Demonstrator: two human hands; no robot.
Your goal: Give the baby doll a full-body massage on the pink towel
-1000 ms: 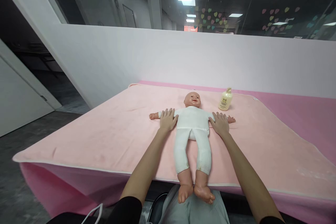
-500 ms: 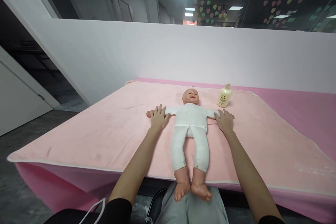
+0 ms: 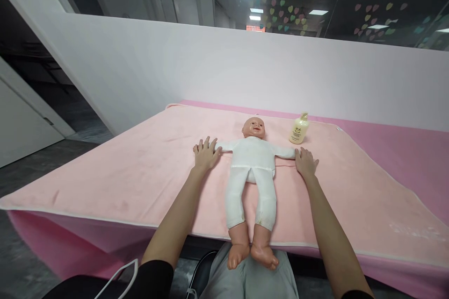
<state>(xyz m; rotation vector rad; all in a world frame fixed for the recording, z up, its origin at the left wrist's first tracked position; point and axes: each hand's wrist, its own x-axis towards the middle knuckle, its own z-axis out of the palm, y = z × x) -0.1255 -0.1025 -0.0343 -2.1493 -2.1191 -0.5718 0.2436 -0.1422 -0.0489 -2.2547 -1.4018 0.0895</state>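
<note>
A baby doll (image 3: 253,154) in a white suit lies on its back on a pink blanket (image 3: 147,159), arms stretched sideways and bare feet past the front edge. My left hand (image 3: 206,154) rests with fingers spread over the end of the doll's arm at the left, covering its small hand. At the other side, my right hand (image 3: 306,162) lies over the end of the opposite arm, fingers stretched out and thumb to the left; the doll's hand beneath it is hidden. A pale yellow pump bottle (image 3: 299,129) stands just behind my right hand.
Under the blanket, a pink cover (image 3: 414,149) shows at the right and hangs over the front. A white partition (image 3: 224,70) with dark glass above borders the back. Below the front edge are my legs (image 3: 250,275), and a white cable (image 3: 121,275) is at lower left.
Both hands have slid outward along the doll's arms, so the right hand now covers the doll's hand. The view has shifted slightly. Doll and bottle stay in place.
</note>
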